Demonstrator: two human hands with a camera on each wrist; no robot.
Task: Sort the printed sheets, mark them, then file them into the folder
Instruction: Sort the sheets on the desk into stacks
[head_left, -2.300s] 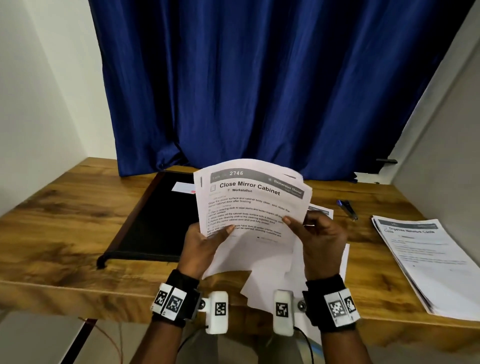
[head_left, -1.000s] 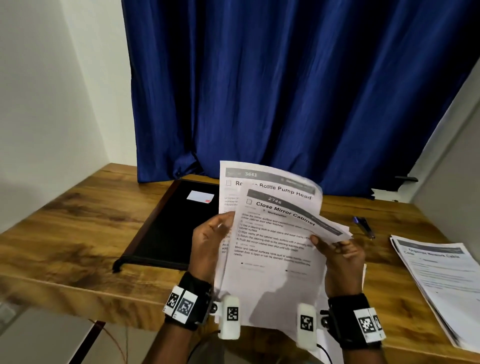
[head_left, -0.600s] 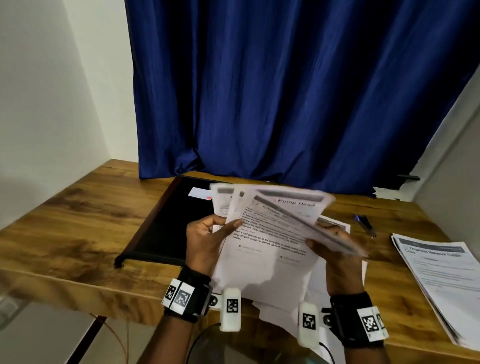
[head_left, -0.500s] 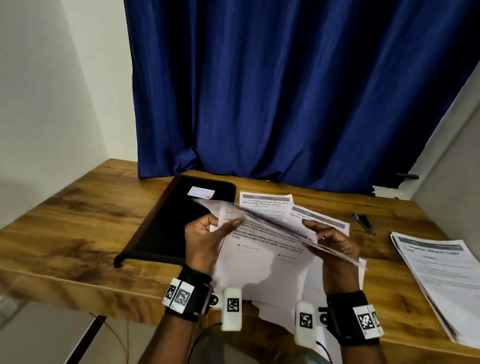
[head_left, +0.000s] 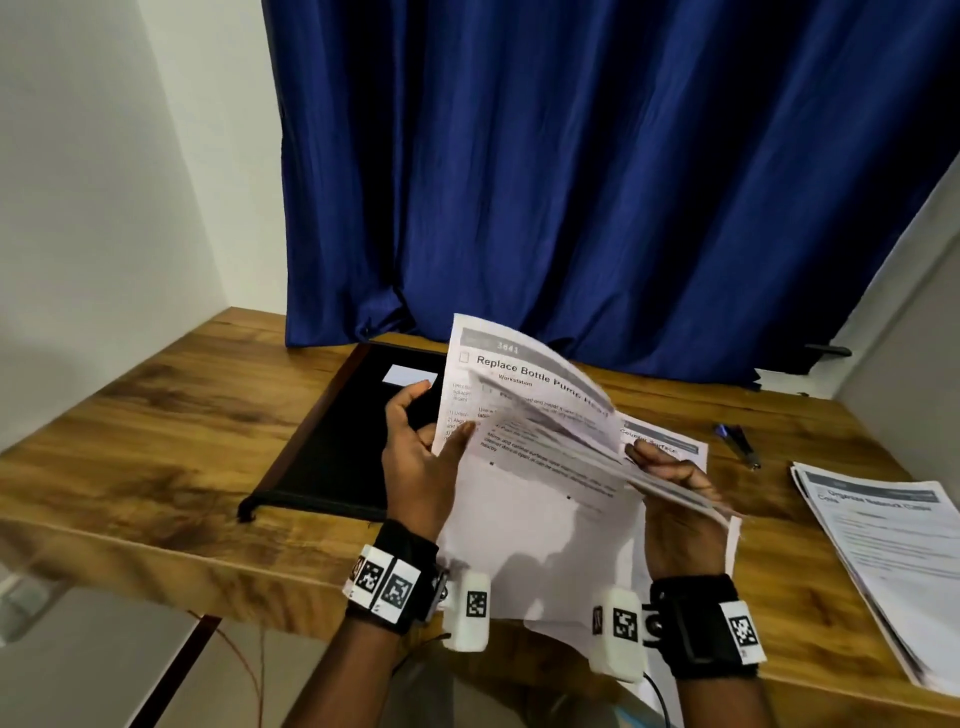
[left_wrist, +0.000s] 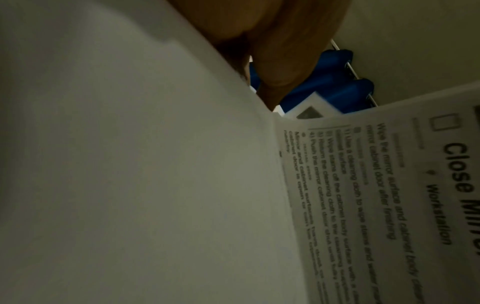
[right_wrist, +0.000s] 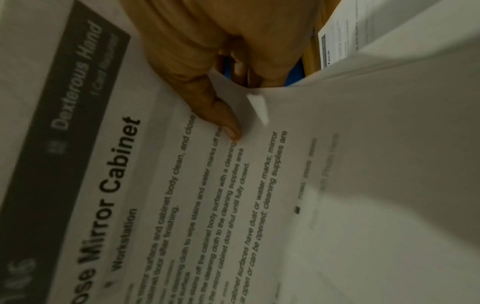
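Observation:
I hold a fanned bundle of printed sheets (head_left: 524, 493) above the table's front edge. My left hand (head_left: 439, 423) pinches its left edge, thumb on the front. The rearmost sheet, headed "Replace Bottle Pump Head" (head_left: 519, 371), stands upright. My right hand (head_left: 657, 470) grips the right edge of several front sheets, which bend forward and down. In the right wrist view my thumb (right_wrist: 223, 121) presses on the "Close Mirror Cabinet" sheet (right_wrist: 155, 185); that sheet (left_wrist: 389, 185) also shows in the left wrist view. The black folder (head_left: 332, 447) lies shut on the table to the left.
A blue pen (head_left: 737, 444) lies on the wooden table (head_left: 145, 431) at the back right. A pile of printed sheets (head_left: 893, 551) sits at the right edge. Another printed sheet (head_left: 675, 447) lies flat under my right hand. A blue curtain (head_left: 571, 182) hangs behind.
Half a second ago the bundle was tipped forward almost flat. Now the rear sheet stands upright again, while my right hand still bends the front sheets down.

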